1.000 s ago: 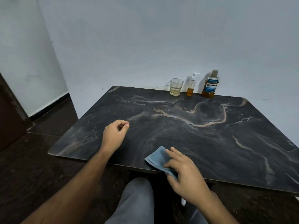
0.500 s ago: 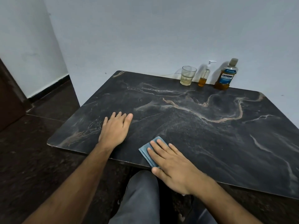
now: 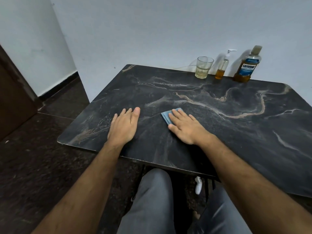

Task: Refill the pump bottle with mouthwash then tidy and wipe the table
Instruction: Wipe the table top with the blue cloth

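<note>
My right hand (image 3: 184,126) lies flat with straight fingers on a folded blue cloth (image 3: 166,115), pressing it onto the dark marbled table (image 3: 236,135). My left hand (image 3: 124,126) rests flat on the tabletop to the left, palm down, holding nothing. Along the far edge by the wall stand a glass (image 3: 203,67) with a little pale liquid, a small pump bottle (image 3: 222,67) partly filled with amber liquid, and a capped Listerine mouthwash bottle (image 3: 246,65).
A white wall rises right behind the table. A dark wooden door (image 3: 13,102) stands at the left. Below the table's near edge are my grey trousers (image 3: 152,200) and a small white object (image 3: 197,185) on the dark floor.
My right hand has flattened on the cloth and pushed it farther onto the table. My left hand uncurled and now lies flat on the surface.
</note>
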